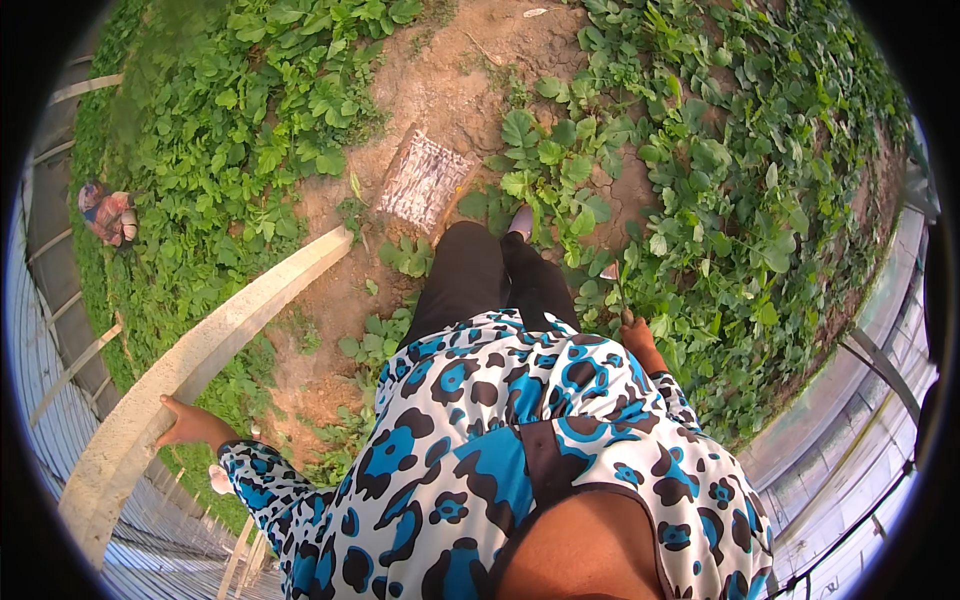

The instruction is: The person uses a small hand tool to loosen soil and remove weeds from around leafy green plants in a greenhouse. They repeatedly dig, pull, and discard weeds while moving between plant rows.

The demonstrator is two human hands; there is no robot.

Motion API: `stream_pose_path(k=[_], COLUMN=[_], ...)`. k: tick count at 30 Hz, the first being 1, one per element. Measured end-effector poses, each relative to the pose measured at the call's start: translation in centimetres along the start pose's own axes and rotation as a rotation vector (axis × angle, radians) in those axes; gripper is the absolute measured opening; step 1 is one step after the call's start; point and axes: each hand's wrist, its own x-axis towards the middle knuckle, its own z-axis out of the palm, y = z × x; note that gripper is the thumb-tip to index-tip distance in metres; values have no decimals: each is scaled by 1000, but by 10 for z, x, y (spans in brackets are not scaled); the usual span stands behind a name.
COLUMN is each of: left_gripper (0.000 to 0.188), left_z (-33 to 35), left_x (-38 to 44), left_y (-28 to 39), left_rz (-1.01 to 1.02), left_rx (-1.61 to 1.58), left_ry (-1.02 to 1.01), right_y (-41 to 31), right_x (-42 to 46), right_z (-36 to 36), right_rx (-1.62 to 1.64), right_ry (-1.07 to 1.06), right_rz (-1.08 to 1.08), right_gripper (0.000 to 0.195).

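My left hand (193, 422) grips the side of a pale concrete post (255, 304), with the thumb on its near face and the other fingers partly hidden. The post rises from the soil at the edge of the bare path. On the other side, my right hand (638, 337) is low beside my hip, closed around the handle of a small hand hoe (619, 289). Its thin shaft points away from me and ends in a metal blade among green leaves. Leafy crop plants (720, 202), which look like radish or turnip greens, surround the hoe.
A rectangular slab (426, 180) with a mottled white-and-brown surface lies on the dirt path (457, 82) ahead of my feet. Dense greens (255, 112) grow left of the path. Another person (110, 214) is among them at far left. A greenhouse wall (840, 442) curves along the right.
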Motion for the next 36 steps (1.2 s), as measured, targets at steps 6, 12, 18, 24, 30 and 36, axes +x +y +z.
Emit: stream_pose_path(k=[6,12,18,24,30,36], left_gripper=[109,109,106,97,76,70], left_z=[4,-1,-9,24,76,149], left_x=[7,6,-10,5,-28,-41], left_y=[-4,6,38,-15,3,-24], left_rz=[86,-48,-72,-3,-508,-1327], left_rx=[92,49,110,366,341,435], left_ry=[18,16,-46,138,295,-285], right_y=[-17,-55,-57,-139,-226,-351], right_x=[3,-6,26,32,68,53], right_z=[-4,6,15,-44,-109,-147], right_rx=[-42,-2,-54,-70,-198,-190], right_ry=[-39,-135,-224,-185,-159,-92], right_rz=[25,91,116,85,152,254], right_gripper=[44,44,44,44,46,45])
